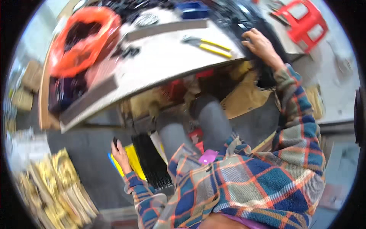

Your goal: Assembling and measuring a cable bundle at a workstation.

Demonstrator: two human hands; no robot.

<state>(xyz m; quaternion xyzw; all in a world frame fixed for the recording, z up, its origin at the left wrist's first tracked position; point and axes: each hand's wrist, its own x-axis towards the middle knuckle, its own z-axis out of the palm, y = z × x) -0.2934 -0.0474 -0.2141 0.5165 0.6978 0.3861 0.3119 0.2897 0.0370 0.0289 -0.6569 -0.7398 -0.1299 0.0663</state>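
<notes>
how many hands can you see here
2. The left hand is low beside the person's knee, at a bundle of black strips on the floor. The right hand rests on black material at the table's right edge. No other hands show.

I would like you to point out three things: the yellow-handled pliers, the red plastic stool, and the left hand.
yellow-handled pliers (213, 47): head view, on a yellow handle.
red plastic stool (304, 21): head view, on the seat frame.
left hand (119, 153): head view, on the back of the hand.
</notes>
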